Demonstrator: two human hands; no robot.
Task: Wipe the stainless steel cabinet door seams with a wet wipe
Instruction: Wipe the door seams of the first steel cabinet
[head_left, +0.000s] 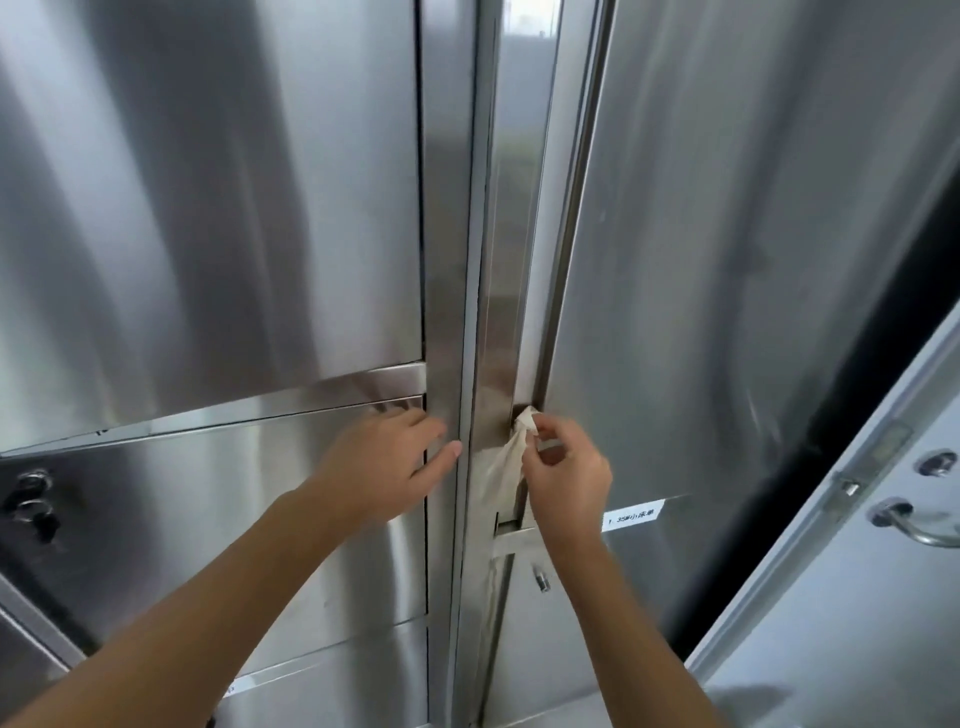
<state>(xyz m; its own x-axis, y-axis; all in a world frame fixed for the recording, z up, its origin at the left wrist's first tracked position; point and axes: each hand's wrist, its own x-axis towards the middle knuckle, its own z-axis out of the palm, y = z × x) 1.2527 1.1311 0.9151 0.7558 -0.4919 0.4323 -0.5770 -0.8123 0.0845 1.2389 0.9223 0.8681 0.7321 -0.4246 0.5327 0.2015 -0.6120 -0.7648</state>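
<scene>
Right hand (569, 478) pinches a crumpled wipe (506, 462) between thumb and fingers, pushing its top end into the seam (551, 312) beside the tall right cabinet door (727, 260); the rest of the wipe hangs down. Left hand (384, 467) lies flat with straight fingers on the lower left door (208, 519), its fingertips touching the upright middle post (447, 260). Keys (34, 501) hang from a lock at the far left. A white label (634, 517) sits just right of the right wrist, and a curved door handle (919, 527) shows at the right edge.

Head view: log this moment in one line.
left hand flat on cabinet door | right hand pinches wet wipe | wipe tip at seam
</scene>
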